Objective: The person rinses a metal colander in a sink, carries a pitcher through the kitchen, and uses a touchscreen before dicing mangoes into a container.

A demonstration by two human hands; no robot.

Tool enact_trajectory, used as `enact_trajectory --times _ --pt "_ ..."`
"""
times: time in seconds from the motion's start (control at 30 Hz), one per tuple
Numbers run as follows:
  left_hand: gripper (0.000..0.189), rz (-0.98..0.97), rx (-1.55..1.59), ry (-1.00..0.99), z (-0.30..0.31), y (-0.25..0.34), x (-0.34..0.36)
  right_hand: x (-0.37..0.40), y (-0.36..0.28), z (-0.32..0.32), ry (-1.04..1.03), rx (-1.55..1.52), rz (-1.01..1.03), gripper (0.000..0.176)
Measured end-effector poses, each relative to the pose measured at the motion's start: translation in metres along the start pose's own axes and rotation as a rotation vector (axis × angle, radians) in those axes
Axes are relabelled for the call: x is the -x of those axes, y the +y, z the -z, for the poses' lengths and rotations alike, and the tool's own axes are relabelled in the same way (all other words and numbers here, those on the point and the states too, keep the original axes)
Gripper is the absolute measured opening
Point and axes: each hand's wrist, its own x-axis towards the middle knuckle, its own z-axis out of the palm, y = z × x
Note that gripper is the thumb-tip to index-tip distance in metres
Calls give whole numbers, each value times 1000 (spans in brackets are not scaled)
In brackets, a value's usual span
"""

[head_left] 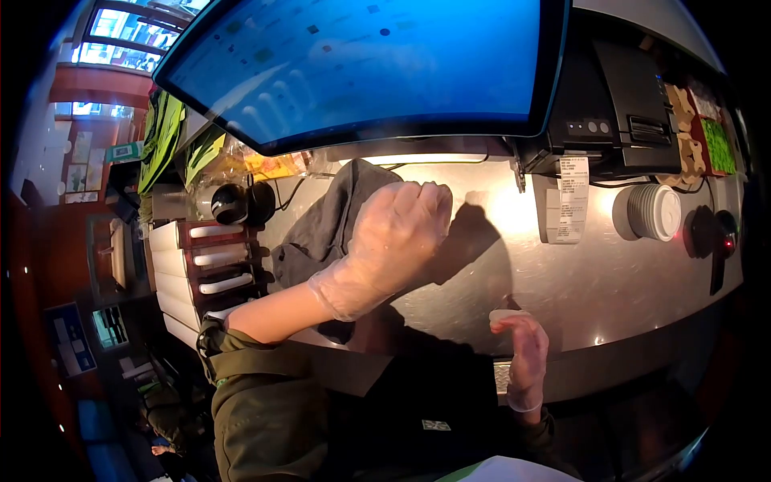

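My left hand [401, 229], in a clear glove, is raised over the metal counter [474, 297] with its fingers curled into a fist. What it holds, if anything, is hidden. Behind and beside it a dark grey cloth [317, 221] lies crumpled, partly covered by the hand. Near the counter's front edge is my right hand [528, 357], also gloved and seen from the side. Its fingers are bent but apart from the palm, with nothing visible in them.
A large blue screen [369, 72] stands over the back. Black printers [634, 112] with a hanging receipt [573, 201] are at the right, near stacked cup lids [654, 212]. White-handled trays [221, 257], a black round object [230, 204] and plastic bags [257, 163] lie left.
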Motion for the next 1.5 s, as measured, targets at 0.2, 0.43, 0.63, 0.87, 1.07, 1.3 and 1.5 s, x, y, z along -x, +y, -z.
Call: enact_trajectory --times 0.2,0.43,0.63,0.87,1.07,1.3,1.5 --pt "19 4 34 24 2 -2 9 3 -12 -10 33 21 35 23" --pt "21 1 37 6 3 -3 16 7 -15 -15 9 16 48 26" --pt "17 15 14 -11 5 -3 23 13 -20 -14 -1 64 30 28" --pt "24 130 134 -66 16 -1 39 3 -17 19 172 -22 -6 28" --pt "11 224 154 -65 11 3 62 -70 -39 64 497 142 265 24" --pt "18 297 258 -114 5 3 72 -87 -44 68 399 289 134 27" --pt "12 320 272 -127 0 4 77 -48 -103 62 695 593 1021 40"
